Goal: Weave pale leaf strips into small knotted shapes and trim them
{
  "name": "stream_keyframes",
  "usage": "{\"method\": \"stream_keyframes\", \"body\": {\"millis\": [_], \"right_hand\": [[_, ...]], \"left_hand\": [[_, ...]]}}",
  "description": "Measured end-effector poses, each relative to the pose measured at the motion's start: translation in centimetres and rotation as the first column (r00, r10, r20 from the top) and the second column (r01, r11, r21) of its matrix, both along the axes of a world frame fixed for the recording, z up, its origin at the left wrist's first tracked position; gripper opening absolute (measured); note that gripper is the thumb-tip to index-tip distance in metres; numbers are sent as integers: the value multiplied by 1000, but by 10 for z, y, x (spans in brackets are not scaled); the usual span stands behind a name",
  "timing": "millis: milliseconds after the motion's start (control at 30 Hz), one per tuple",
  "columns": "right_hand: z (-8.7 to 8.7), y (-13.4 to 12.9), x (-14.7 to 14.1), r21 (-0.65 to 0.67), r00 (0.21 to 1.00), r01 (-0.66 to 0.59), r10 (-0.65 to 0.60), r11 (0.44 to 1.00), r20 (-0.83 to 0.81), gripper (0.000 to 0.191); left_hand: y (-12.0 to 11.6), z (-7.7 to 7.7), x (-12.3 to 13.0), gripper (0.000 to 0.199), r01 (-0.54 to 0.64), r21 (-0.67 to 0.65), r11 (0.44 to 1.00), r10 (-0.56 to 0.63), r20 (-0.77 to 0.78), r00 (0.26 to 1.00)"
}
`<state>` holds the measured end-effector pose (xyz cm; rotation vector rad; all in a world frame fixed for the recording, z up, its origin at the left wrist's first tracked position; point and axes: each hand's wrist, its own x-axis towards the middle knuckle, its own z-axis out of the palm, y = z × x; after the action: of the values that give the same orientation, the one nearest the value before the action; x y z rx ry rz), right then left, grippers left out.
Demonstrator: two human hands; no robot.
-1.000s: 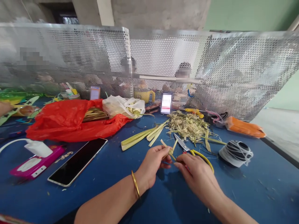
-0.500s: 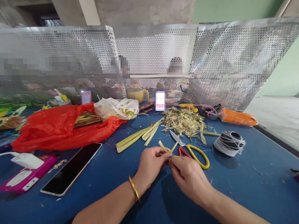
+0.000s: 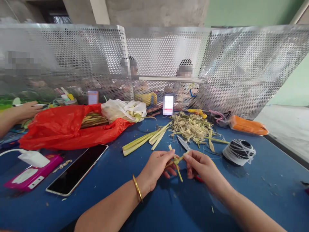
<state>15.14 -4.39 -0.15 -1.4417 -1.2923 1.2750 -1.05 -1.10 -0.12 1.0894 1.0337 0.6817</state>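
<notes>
Between my hands is a small woven piece of pale green plant strips [image 3: 177, 160], with strip ends sticking out up and down. My left hand [image 3: 158, 166] pinches it from the left, thumb on top. The thumb and fingers of my right hand [image 3: 199, 164] grip a strip end on its right side. Scissors [image 3: 183, 142] lie just beyond, their blades showing and their handles mostly hidden under my right hand. Longer leaf strips [image 3: 142, 140] rest on the blue table [image 3: 108, 206] beyond my left hand.
A heap of shredded strips [image 3: 193, 127] lies behind the scissors, with a thread spool [image 3: 238, 152] at right. Leftward are a phone [image 3: 77, 170], a magenta power strip [image 3: 33, 174] and a red plastic bag [image 3: 58, 129]. Another person's hand [image 3: 26, 111] reaches in beside a perforated metal screen [image 3: 164, 48].
My hands have moved apart slightly, bringing the woven piece into view, and my right hand now covers the scissor handles. Another person's hand has appeared at far left.
</notes>
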Motion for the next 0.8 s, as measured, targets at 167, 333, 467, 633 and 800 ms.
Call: {"method": "stream_keyframes", "body": {"millis": [167, 333, 467, 633, 800], "right_hand": [[-5, 1, -3, 57, 998, 53, -51, 997, -43, 37], [-18, 1, -1, 172, 983, 119, -140, 978, 117, 30], [-22, 3, 2, 207, 970, 110, -150, 972, 190, 27], [-11, 5, 5, 253, 961, -37, -35, 967, 275, 22], [2, 3, 4, 219, 979, -115, 73, 969, 192, 22]], "left_hand": [[-4, -6, 4, 30, 83, 85, 993, -74, -98, 992], [-6, -3, 4, 20, 160, 144, 976, -147, -95, 984], [-7, 1, 1, 23, 226, 179, 958, -208, -115, 971], [-8, -2, 1, 17, 286, 168, 943, -268, -123, 955], [-8, -4, 4, 15, 286, 147, 947, -267, -140, 953]]}}
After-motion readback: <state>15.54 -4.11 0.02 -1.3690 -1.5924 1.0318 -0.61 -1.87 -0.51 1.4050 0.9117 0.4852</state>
